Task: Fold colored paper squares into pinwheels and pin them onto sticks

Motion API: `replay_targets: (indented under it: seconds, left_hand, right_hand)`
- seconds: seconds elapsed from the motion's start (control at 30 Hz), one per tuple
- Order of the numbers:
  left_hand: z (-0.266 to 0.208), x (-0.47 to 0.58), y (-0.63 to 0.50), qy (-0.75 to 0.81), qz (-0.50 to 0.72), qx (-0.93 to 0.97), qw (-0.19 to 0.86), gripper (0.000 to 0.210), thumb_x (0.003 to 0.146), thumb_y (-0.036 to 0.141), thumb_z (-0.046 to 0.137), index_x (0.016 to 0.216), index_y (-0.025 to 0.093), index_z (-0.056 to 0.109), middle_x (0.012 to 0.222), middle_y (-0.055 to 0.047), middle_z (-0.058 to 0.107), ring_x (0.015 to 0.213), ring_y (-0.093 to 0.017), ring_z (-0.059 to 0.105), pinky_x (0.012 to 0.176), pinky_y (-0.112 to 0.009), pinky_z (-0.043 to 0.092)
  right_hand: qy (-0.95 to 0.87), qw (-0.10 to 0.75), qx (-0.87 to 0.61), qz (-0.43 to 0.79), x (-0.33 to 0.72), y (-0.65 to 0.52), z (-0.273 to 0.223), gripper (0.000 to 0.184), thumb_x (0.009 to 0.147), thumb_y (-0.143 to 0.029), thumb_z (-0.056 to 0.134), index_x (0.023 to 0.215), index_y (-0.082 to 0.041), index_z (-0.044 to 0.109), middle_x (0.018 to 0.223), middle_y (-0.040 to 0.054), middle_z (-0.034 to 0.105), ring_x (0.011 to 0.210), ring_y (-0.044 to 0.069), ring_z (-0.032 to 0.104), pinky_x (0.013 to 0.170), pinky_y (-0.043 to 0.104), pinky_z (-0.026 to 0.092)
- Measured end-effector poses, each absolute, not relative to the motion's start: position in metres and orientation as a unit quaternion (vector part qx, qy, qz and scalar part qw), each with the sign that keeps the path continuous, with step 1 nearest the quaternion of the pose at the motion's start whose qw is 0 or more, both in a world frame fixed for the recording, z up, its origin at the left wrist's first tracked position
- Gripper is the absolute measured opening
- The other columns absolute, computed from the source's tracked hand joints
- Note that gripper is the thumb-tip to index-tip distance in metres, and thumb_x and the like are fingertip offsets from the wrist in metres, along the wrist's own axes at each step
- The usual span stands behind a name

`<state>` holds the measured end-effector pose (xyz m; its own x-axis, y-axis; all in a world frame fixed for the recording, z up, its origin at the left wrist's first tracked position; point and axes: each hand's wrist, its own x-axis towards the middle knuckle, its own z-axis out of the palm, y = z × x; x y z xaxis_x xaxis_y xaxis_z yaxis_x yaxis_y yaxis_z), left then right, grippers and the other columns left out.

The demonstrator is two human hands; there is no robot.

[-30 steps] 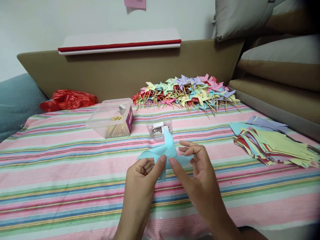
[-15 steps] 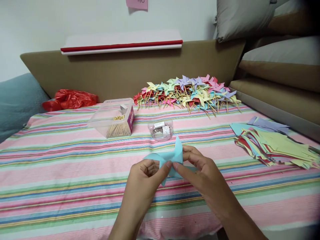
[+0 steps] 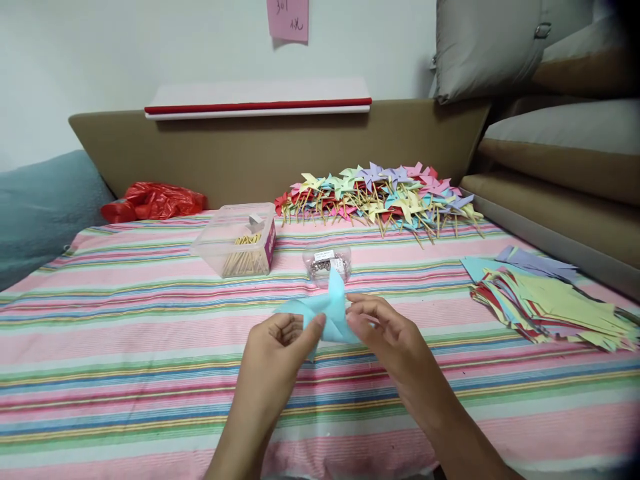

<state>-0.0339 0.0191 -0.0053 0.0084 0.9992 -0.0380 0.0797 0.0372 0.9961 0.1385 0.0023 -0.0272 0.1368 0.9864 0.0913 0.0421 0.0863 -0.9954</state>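
A light-blue paper pinwheel hangs above the cloth in front of me, its blades folded in to the middle. My left hand pinches it, thumb pressed on the folded centre and fingers behind the paper. At the pinwheel's right edge is my right hand, its fingers loosely bent and thumb apart from them. I see nothing held in it; whether its thumb tip touches the paper is unclear. Just beyond the pinwheel sits a clear plastic container of small dark metallic pieces with white labels.
A clear box holds wooden sticks. Finished pinwheels on sticks are heaped at the back. Cut paper sheets lie stacked on the right. A red plastic bag lies back left. Cushions are piled at the right.
My right thumb has come off the pinwheel's centre and the right hand has drawn to its right edge. The pinwheel and left hand shifted slightly left. The view has tilted up a little.
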Motion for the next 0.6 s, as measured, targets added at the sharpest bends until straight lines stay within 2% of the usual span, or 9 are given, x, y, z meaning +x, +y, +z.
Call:
replay_targets:
  seconds: [0.13,0.23,0.33,0.47,0.6]
  left_hand:
    - [0.001,-0.054,0.026,0.503,0.597,0.372,0.501,0.033,0.066,0.038,0.090,0.064,0.015,0.066,0.063,0.003,0.058,0.061,-0.009,0.051,0.057,-0.018,0.043]
    - [0.002,-0.064,0.031,0.449,0.660,0.269,0.539,0.030,0.064,0.033,0.092,0.065,0.016,0.067,0.064,0.003,0.062,0.064,-0.010,0.058,0.058,-0.017,0.049]
    - [-0.001,-0.067,0.035,0.409,0.688,0.201,0.565,0.024,0.064,0.028,0.091,0.071,0.015,0.072,0.073,0.001,0.069,0.072,-0.011,0.066,0.062,-0.018,0.054]
    - [-0.001,-0.067,0.035,0.388,0.706,0.148,0.573,0.019,0.070,0.023,0.086,0.086,0.014,0.078,0.086,-0.003,0.076,0.077,-0.012,0.070,0.065,-0.018,0.055]
    - [0.004,-0.071,0.030,0.362,0.708,0.145,0.588,0.018,0.071,0.025,0.086,0.083,0.014,0.078,0.086,-0.003,0.075,0.081,-0.014,0.070,0.067,-0.020,0.054]
  right_hand:
    - [-0.444,0.567,-0.544,0.429,0.142,0.003,-0.031,0.037,0.085,-0.061,0.067,0.096,-0.026,0.075,0.118,0.0062,0.072,0.120,0.030,0.062,0.104,0.045,0.047]
    - [-0.477,0.550,-0.572,0.378,0.141,0.004,-0.040,0.036,0.086,-0.059,0.067,0.096,-0.026,0.074,0.117,0.0062,0.072,0.115,0.029,0.064,0.098,0.042,0.051]
    - [-0.541,0.532,-0.592,0.272,0.135,0.009,-0.046,0.032,0.092,-0.053,0.061,0.089,-0.023,0.071,0.111,0.0070,0.072,0.104,0.026,0.068,0.090,0.040,0.055]
    - [-0.594,0.518,-0.597,0.151,0.130,0.035,-0.044,0.026,0.093,-0.045,0.059,0.085,-0.022,0.067,0.096,0.0068,0.072,0.095,0.025,0.066,0.091,0.041,0.052]
    - [-0.657,0.447,-0.602,0.077,0.135,0.089,-0.036,0.020,0.095,-0.039,0.057,0.093,-0.021,0.066,0.098,0.0079,0.072,0.096,0.025,0.065,0.091,0.041,0.050]
